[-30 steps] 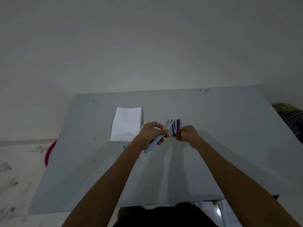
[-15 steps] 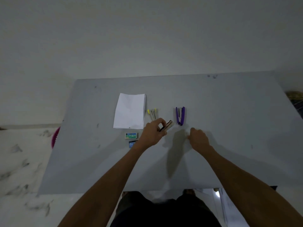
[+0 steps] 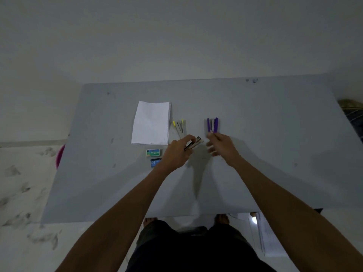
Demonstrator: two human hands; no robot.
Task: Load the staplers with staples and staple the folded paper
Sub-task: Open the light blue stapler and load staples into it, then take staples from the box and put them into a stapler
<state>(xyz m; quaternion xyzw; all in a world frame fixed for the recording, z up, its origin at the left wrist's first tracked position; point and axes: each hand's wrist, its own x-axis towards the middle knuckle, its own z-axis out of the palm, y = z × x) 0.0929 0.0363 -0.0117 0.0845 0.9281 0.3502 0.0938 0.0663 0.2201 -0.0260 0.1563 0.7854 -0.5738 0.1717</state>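
Observation:
My left hand [image 3: 176, 152] is closed around a small stapler [image 3: 194, 143], whose metal end sticks out to the right of the fingers. My right hand [image 3: 219, 144] hovers just right of it with fingers spread and blurred, holding nothing. A purple stapler [image 3: 212, 125] lies opened flat just beyond my right hand. A yellow-tipped stapler [image 3: 179, 126] lies opened between the purple one and the folded white paper [image 3: 151, 122]. Two small staple boxes, one green [image 3: 154, 152] and one blue [image 3: 155, 162], sit below the paper, left of my left hand.
Everything lies on a grey table [image 3: 275, 144] against a pale wall. A pink round object [image 3: 59, 158] shows at the table's left edge, and dark cloth [image 3: 353, 112] at the right edge. My feet and some papers [image 3: 267, 232] are on the floor under the near edge.
My right hand has moved up toward the purple stapler and spread its fingers. My left hand keeps its hold on the stapler. The camera has tilted down, showing more of the table's near edge.

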